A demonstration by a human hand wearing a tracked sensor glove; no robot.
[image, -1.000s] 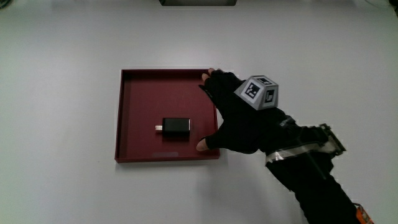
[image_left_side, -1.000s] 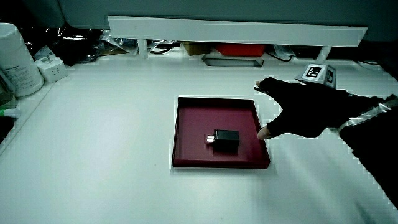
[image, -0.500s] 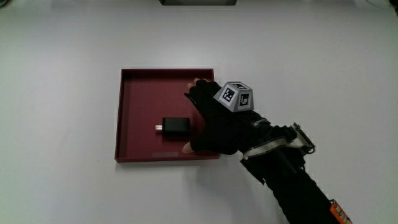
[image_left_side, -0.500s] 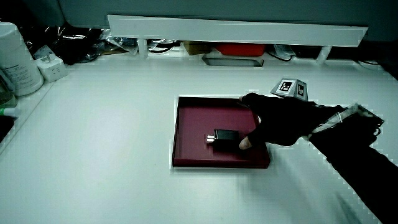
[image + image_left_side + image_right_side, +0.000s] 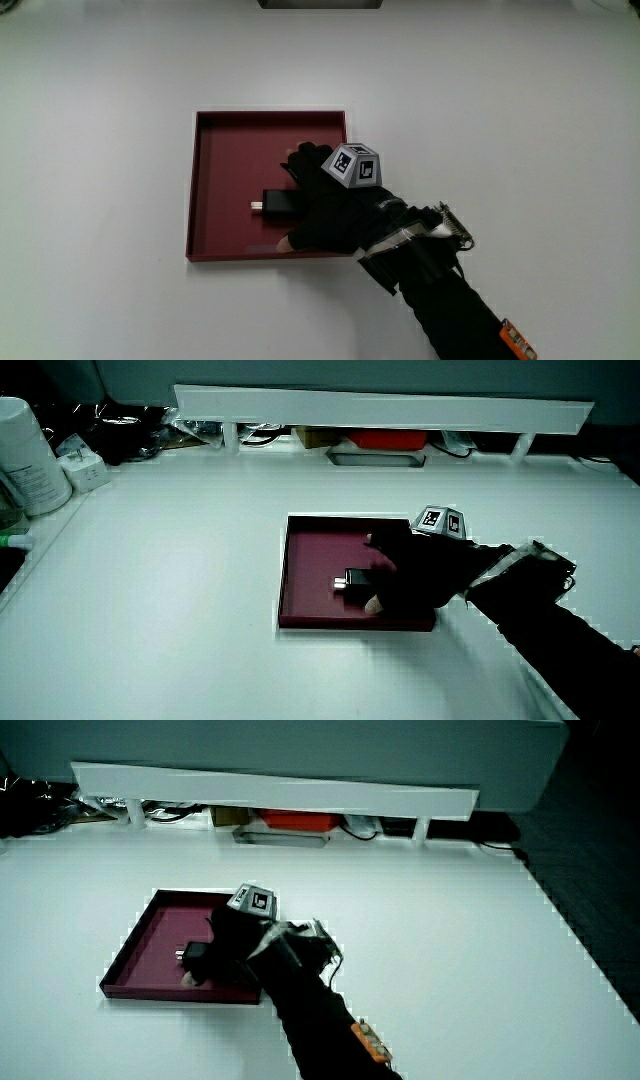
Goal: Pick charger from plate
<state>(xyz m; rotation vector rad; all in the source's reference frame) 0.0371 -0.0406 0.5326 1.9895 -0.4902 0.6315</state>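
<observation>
Fingers (image 5: 296,165) curl down over the charger (image 5: 278,204), with the thumb tip showing at the charger's nearer edge, so the hand (image 5: 330,205) seems to be closing around it; whether the grip is actually made I cannot tell, since the glove hides most of the contact. The charger lies flat on the floor of the dark red plate (image 5: 215,140), a shallow square tray, roughly at its middle, with its metal plug end sticking out from under the hand. Judging by this, the reach is done and the grasp is at best beginning; the lift out of the plate is not yet done.

Nothing else lies in the plate, and its low rim looks like the only thing to clear when lifting. On the tabletop (image 5: 100,80) the plate stands alone. In a side view a white container (image 5: 25,455) stands at the tabletop's edge, well apart from the plate, and a low partition (image 5: 380,405) with clutter under it is also well clear.
</observation>
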